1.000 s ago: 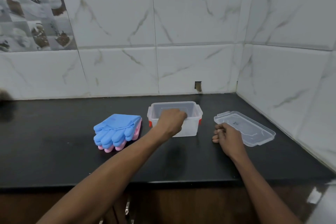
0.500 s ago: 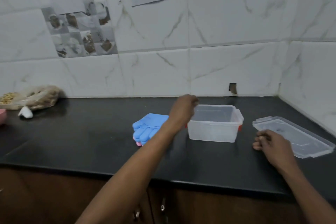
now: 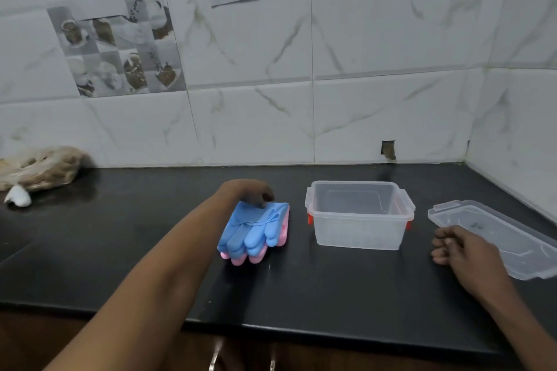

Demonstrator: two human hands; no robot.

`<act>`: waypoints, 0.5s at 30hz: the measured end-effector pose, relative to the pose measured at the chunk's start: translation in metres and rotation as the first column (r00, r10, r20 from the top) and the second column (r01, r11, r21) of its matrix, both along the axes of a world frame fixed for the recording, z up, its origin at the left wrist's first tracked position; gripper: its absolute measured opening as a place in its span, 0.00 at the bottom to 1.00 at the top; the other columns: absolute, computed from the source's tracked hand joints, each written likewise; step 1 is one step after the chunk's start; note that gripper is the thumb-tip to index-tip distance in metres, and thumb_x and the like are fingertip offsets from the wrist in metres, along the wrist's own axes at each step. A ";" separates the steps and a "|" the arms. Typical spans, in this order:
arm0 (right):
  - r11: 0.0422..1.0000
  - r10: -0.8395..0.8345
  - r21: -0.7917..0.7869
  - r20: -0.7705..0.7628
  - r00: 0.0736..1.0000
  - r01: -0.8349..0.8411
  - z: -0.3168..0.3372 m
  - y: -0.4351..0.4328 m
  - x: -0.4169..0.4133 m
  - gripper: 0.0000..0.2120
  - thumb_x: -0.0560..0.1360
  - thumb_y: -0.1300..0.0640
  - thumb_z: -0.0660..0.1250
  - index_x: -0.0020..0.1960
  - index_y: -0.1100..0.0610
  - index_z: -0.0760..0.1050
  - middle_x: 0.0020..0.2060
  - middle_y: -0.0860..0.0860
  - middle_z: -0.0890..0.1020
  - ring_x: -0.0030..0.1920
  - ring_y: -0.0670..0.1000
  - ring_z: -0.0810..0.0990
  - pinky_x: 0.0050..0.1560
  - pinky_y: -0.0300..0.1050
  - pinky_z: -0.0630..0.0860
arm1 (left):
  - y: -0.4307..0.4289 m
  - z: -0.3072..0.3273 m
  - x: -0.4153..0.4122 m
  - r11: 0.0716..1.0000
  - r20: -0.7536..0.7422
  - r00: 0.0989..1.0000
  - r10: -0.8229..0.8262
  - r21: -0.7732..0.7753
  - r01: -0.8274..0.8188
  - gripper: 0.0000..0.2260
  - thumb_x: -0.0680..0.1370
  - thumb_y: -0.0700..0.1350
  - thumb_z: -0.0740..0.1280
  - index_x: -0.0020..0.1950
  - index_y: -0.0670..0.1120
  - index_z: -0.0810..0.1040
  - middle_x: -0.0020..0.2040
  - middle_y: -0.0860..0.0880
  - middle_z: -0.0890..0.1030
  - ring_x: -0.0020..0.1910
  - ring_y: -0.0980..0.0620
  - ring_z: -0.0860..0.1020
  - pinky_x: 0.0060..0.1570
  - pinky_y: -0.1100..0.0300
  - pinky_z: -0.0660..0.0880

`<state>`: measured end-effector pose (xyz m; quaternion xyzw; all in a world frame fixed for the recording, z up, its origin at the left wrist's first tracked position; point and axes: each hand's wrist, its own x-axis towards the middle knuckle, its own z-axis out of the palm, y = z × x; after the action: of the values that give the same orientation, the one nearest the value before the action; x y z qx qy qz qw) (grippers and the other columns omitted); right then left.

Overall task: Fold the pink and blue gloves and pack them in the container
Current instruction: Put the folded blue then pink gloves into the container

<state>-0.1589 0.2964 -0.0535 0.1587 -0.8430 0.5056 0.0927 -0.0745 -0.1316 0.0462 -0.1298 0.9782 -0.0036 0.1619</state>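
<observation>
A stack of gloves lies on the black counter, blue gloves on top and pink gloves beneath, fingers toward me. My left hand rests on the far cuff end of the blue gloves, fingers curled down onto them. To the right stands the clear plastic container with red clips, empty and open. Its clear lid lies flat further right. My right hand sits loosely curled on the counter beside the lid, holding nothing.
A clear bag of brown contents and a small white object lie at the far left by the tiled wall. The counter's front edge runs below my arms. The side wall closes the right end.
My left hand moved from the container's rim leftward onto the gloves. The view has swung left, showing the bag at the far left. My right hand stays by the lid.
</observation>
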 end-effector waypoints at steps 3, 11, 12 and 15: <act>1.000 0.002 0.005 0.011 1.000 -0.003 -0.001 0.000 -0.002 0.12 0.81 0.68 0.56 0.50 0.59 0.77 0.40 0.54 0.83 0.37 0.52 0.84 0.35 0.23 0.74 | -0.005 0.009 -0.009 1.000 0.016 1.000 -0.014 0.023 0.014 0.24 0.77 0.41 0.69 0.72 0.43 0.71 0.66 0.46 0.77 0.63 0.46 0.76 0.66 0.52 0.70; 1.000 0.006 0.014 -0.005 1.000 -0.006 -0.001 0.000 0.000 0.12 0.80 0.70 0.57 0.49 0.60 0.77 0.40 0.55 0.83 0.37 0.53 0.84 0.34 0.24 0.75 | -0.007 0.006 -0.014 0.998 0.073 0.997 -0.022 0.056 0.018 0.25 0.72 0.42 0.74 0.68 0.46 0.73 0.59 0.48 0.78 0.57 0.47 0.76 0.58 0.53 0.74; 1.000 0.006 0.010 -0.004 1.000 -0.005 -0.001 0.000 0.000 0.12 0.80 0.70 0.57 0.49 0.60 0.77 0.40 0.56 0.83 0.37 0.53 0.84 0.34 0.24 0.75 | -0.007 0.004 -0.014 0.999 0.061 0.998 -0.015 0.045 0.012 0.24 0.72 0.43 0.74 0.67 0.47 0.73 0.59 0.48 0.78 0.57 0.47 0.77 0.57 0.53 0.75; 1.000 0.003 0.008 0.000 1.000 -0.003 0.001 -0.001 0.002 0.12 0.79 0.70 0.56 0.49 0.61 0.77 0.39 0.56 0.83 0.36 0.53 0.84 0.34 0.23 0.74 | -0.006 0.007 -0.013 1.000 0.047 0.999 -0.022 0.013 0.022 0.15 0.72 0.45 0.72 0.58 0.47 0.77 0.52 0.49 0.80 0.52 0.47 0.78 0.50 0.53 0.75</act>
<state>-0.1571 0.2957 -0.0528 0.1605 -0.8447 0.5024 0.0912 -0.0873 -0.1379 0.0529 -0.1178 0.9755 -0.0021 0.1856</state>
